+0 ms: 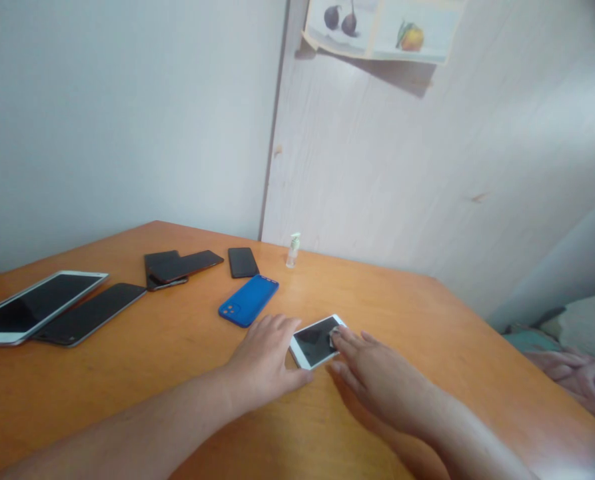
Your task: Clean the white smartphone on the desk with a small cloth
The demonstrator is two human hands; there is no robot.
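Observation:
A white smartphone (313,342) lies screen up on the wooden table. My left hand (264,360) grips its left end, with the fingers along the far side and the thumb at the near corner. Under the fingertips of my right hand (372,370), a small whitish wipe (334,337) is pressed against the right part of the dark screen. Most of that wipe is hidden by the fingers. Just beyond my left hand rests a blue phone case (250,300) with camera holes, its open side not visible.
On the left lie a white tablet (42,303), a large dark phone (94,313) and two overlapping dark phones (190,265). Farther back are another black phone (242,262) and a small clear bottle (292,252). The table (427,333) meets a wall; fabric (577,373) lies beyond its right edge.

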